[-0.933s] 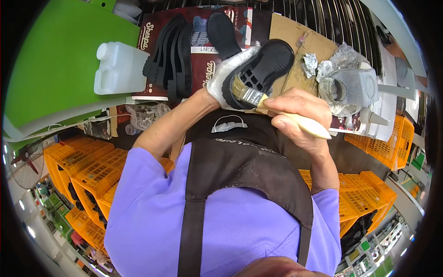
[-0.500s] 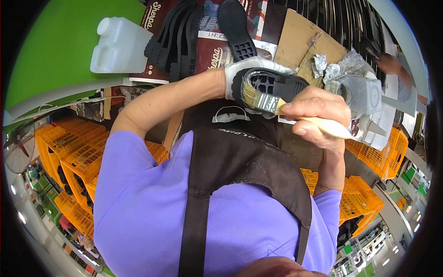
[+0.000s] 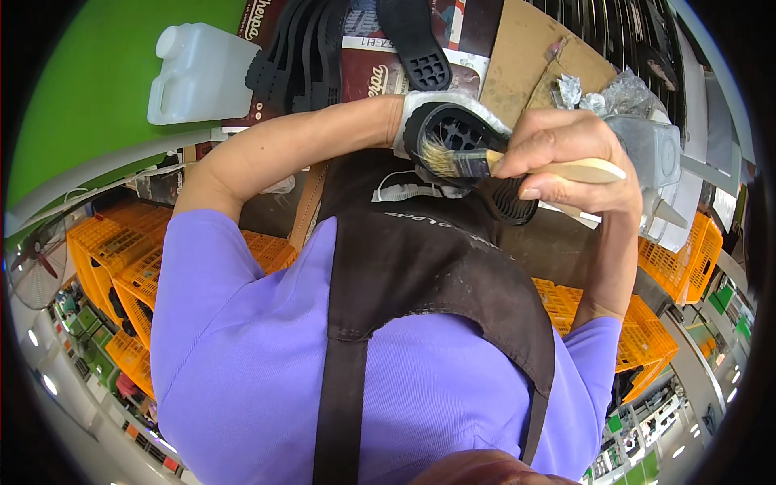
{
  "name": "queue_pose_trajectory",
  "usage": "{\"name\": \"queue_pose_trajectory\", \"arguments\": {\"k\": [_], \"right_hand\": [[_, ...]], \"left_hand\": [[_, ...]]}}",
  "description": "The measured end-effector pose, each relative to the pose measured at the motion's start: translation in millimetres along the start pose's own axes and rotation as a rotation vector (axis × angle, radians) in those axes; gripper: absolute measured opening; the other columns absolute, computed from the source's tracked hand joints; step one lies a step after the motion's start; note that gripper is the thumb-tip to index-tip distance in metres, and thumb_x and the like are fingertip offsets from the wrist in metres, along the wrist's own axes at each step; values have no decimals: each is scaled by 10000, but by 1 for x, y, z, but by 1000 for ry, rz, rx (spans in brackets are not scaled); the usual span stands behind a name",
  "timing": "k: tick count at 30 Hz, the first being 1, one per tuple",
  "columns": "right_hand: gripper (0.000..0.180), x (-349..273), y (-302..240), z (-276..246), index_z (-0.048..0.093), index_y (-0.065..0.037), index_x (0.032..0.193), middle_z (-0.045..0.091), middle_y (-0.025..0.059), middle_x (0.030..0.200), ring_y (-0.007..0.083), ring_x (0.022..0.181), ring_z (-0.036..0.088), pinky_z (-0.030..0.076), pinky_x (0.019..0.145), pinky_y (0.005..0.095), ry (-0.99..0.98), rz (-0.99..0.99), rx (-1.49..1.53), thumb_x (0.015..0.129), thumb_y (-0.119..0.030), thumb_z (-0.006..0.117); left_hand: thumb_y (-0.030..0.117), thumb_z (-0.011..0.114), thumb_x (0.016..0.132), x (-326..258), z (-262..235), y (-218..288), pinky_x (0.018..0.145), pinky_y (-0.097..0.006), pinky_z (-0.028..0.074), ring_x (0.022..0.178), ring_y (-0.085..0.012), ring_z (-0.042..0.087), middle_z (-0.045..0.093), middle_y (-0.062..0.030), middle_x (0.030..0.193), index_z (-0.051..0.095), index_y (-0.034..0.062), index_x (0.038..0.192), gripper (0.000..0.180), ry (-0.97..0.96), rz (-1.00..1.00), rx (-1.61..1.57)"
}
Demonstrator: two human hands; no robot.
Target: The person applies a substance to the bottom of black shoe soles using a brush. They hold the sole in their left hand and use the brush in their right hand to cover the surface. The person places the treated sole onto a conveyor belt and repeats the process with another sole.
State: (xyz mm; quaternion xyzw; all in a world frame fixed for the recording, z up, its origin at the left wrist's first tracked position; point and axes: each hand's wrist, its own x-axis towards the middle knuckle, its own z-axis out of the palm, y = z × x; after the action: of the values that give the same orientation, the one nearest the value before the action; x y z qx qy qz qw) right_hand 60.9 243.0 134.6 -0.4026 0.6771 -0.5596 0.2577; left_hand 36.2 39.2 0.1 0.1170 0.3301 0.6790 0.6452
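My left hand (image 3: 411, 103), in a white glove, grips a black shoe sole (image 3: 414, 129) by its heel end. The sole's hollowed side, with a grid of cavities, faces up, and its toe end slants down to the right. My bare right hand (image 3: 574, 145) is closed around the pale wooden handle of a flat paintbrush (image 3: 469, 163). The bristles touch or hover just over the heel area; which one I cannot tell. My right fingers cover part of the sole.
Several black soles (image 3: 299, 61) stand stacked beside a white jug (image 3: 206, 73) on the green table (image 3: 97, 105). Another sole (image 3: 416, 48) lies flat beyond my left hand. Cardboard (image 3: 521, 52), crumpled plastic (image 3: 626, 93) and a clear container (image 3: 651, 149) sit right. Orange crates (image 3: 129, 250) flank me.
The sole has turned so its toe end points down to the right. My right hand with the brush has shifted slightly right, and the brush lies more level.
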Motion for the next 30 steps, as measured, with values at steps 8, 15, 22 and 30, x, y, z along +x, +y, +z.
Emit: {"name": "queue_pose_trajectory", "arguments": {"k": [8,15,22,30], "right_hand": [[179,-5,8,-11,679,-3,934,616,98,778,195,711,581,446,616,300,-121,61,6,783,-98,671],[171,-38,9,-17,673,18,913,622,108,786,203,717,586,450,624,300,-114,241,-67,779,-86,653],[181,-79,-21,-18,657,12,917,623,110,803,225,708,579,449,641,304,333,224,-313,742,-28,633],[273,-57,-2,37,678,-69,916,548,55,776,173,683,550,434,559,277,445,-34,-468,653,-15,731]], "left_hand": [[83,486,893,2,-5,1,738,-313,545,866,-186,637,637,-115,1042,546,5,1157,281,-27,-124,-241],[126,526,887,-6,8,13,724,-291,549,830,-157,648,643,-110,1031,590,-7,1110,268,105,-95,-200],[377,377,941,-8,26,21,620,-463,555,747,-393,632,605,-251,982,511,-16,1155,467,223,97,-703],[462,356,944,1,57,24,788,-359,524,932,-258,606,601,-143,1089,502,23,1195,527,243,356,-536]]}}
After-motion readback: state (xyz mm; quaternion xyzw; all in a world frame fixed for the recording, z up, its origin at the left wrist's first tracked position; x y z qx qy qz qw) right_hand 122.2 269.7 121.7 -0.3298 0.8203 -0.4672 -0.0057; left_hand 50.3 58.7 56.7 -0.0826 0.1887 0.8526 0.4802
